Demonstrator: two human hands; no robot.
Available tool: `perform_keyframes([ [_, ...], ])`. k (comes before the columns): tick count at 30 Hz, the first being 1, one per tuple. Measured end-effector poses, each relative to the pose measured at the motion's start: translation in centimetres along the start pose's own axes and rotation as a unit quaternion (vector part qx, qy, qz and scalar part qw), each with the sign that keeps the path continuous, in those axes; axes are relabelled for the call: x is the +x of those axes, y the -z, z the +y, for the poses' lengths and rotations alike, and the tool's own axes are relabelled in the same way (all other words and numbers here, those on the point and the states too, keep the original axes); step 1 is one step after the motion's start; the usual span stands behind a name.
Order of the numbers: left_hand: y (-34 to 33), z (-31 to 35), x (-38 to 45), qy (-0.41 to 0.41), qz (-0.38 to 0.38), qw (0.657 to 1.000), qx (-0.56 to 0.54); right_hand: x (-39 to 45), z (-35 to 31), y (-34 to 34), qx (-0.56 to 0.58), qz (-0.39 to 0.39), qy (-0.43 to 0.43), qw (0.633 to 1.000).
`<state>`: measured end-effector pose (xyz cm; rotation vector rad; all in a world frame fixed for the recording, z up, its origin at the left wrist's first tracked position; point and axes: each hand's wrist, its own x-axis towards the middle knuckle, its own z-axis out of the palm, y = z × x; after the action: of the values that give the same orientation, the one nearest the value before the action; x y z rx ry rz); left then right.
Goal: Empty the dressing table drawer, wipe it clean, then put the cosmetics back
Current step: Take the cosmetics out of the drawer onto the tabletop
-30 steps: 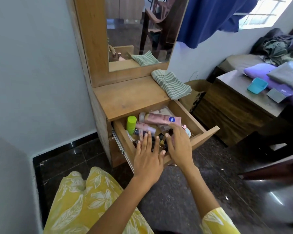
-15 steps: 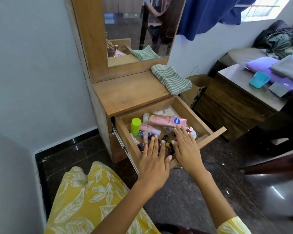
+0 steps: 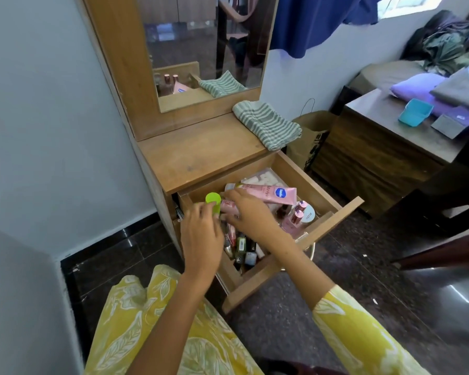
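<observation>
Drawer (image 3: pixel 333 212): pulled out of the wood dressing table (image 3: pixel 201 155), full of stuff.
L hand (image 3: pixel 201 236): over the drawer's left side, fingers bent at the green cap bottle (image 3: pixel 213 202). Can't tell if it grips the bottle or just touches it.
R hand (image 3: pixel 248 215): reaches across the drawer, fingers curled on a small pink tube (image 3: pixel 229 207). Looks like it holds it.
Big pink tube (image 3: pixel 271 194): lies at the back of the drawer w/ a blue logo, just behind the R hand.
Bag of white pads (image 3: pixel 264 177): back of drawer, behind the big pink tube.
Small bottles (image 3: pixel 241 247): lots, dark ones, at the front of the drawer, btwn the two arms.
Pink-cap bottles (image 3: pixel 298 212): right side of drawer, next to a round white jar (image 3: pixel 309 214).
Striped cloth (image 3: pixel 266 124): folded on the table top, right end, by the mirror (image 3: pixel 201 47).
Paper bag (image 3: pixel 309 139): on the floor, right of the table.
</observation>
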<state>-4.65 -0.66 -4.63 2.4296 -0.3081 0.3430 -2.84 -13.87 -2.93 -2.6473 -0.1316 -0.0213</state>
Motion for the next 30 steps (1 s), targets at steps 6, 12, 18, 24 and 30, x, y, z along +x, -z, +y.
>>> perform_keyframes([
  [6, 0.1, -2.0, 1.2, -0.01, 0.004, 0.999, 0.032, 3.5, -0.9, -2.3, -0.024, -0.001, -0.001, 1.0],
  [12, 0.2, -2.9, 2.2, -0.012, 0.01, 1.0, 0.003, 3.2, -0.3, -0.8, 0.105, 0.081, 0.038, 0.99],
  [18, 1.7, -2.0, 4.2, -0.039, 0.061, 0.986, -0.147, 3.1, -2.7, 2.3, 0.157, 0.15, 0.113, 0.97],
  [24, 4.0, -3.0, 8.0, -0.011, 0.119, 0.978, -0.171, 3.2, -3.0, 2.6, 0.237, 0.221, 0.08, 0.943],
  [30, 5.0, -7.1, 13.1, 0.062, 0.151, 0.978, -0.132, 1.5, -0.4, 0.7, 0.168, 0.18, 0.058, 0.967],
])
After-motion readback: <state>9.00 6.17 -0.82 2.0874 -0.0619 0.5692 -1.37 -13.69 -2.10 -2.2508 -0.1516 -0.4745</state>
